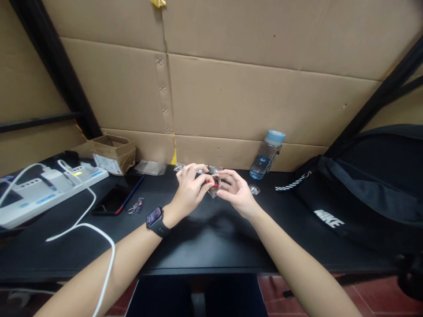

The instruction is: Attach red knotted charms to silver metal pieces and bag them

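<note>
Over the middle of the black table, my right hand [237, 193] has its fingers and thumb curved around a small clear round container [217, 179]. The container is tilted with its mouth toward me. My left hand [191, 187] pinches a small red item [211, 182] at that mouth; its exact kind is too small to tell. A flat clear round piece like a lid [254, 189] lies on the table to the right of my right hand. Behind the fingers are small clear-wrapped items [179, 167], partly hidden.
A water bottle [267, 155] stands at the back right, beside a black backpack [366, 189]. On the left are a power strip [49, 187] with a white cable [95, 226], a cardboard box [114, 152], a phone [119, 196], a keychain [140, 205] and a clear plastic bag [150, 167].
</note>
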`<state>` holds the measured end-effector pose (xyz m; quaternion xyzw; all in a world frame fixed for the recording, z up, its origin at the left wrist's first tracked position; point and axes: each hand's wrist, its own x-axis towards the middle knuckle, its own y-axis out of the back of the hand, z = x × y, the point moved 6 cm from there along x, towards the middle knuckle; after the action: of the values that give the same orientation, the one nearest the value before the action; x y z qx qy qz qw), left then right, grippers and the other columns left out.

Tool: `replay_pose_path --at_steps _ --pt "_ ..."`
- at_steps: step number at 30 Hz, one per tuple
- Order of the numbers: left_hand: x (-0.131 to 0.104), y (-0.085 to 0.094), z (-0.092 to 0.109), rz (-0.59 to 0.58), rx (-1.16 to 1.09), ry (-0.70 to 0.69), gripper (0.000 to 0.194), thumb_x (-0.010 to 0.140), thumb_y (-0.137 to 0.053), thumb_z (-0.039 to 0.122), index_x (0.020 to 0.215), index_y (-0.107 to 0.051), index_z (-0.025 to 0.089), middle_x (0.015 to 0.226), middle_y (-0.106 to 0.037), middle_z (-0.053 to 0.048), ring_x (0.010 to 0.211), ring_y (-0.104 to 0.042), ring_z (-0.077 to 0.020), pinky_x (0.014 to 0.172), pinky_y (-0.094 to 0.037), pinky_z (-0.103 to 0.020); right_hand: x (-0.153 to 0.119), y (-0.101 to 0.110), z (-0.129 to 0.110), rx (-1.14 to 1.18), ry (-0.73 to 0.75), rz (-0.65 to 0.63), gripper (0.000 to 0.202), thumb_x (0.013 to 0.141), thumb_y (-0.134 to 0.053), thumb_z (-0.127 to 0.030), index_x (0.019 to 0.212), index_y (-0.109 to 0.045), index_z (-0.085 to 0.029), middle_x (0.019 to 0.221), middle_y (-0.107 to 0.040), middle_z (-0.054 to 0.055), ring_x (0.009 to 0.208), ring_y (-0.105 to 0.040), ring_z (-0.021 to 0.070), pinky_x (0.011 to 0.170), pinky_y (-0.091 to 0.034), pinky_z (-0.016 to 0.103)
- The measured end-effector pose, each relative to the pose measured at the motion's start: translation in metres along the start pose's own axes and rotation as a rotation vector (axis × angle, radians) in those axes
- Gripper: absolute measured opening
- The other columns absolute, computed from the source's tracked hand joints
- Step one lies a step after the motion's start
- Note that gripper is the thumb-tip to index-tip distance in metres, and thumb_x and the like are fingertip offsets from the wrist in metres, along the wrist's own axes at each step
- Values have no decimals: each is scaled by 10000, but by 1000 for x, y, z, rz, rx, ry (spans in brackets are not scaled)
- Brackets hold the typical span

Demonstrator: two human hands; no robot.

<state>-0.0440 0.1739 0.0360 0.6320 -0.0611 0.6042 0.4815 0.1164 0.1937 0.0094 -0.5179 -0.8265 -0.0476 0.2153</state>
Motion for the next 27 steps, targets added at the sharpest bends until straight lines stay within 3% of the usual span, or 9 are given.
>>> replay_pose_path --at_steps 12,22,27 --pt "-1 1 8 -14 177 -99 122 986 -584 270 960 -694 223 1244 -626 -113 1229 -468 -305 967 -310 -476 1 3 3 -74 3 44 524 718 -887 -275 1168 -619 -279 1242 -654 63 1051 -681 208 940 -586 394" --pt "-3 -8 4 -46 63 -2 158 1009 -534 281 952 -673 233 1190 -636 -96 1215 -473 -289 979 -313 -470 2 6 13 -117 19 145 497 657 -918 -261 1088 -671 -255 1140 -718 55 1012 -716 221 870 -607 371" --pt "-3 -11 0 -27 -12 90 144 999 -556 307 952 -677 244 1172 -616 -85 1179 -490 -279 967 -321 -456 4 8 14 -123 -17 205 337 654 -913 -322 883 -693 -208 1136 -703 57 960 -720 229 864 -607 392"
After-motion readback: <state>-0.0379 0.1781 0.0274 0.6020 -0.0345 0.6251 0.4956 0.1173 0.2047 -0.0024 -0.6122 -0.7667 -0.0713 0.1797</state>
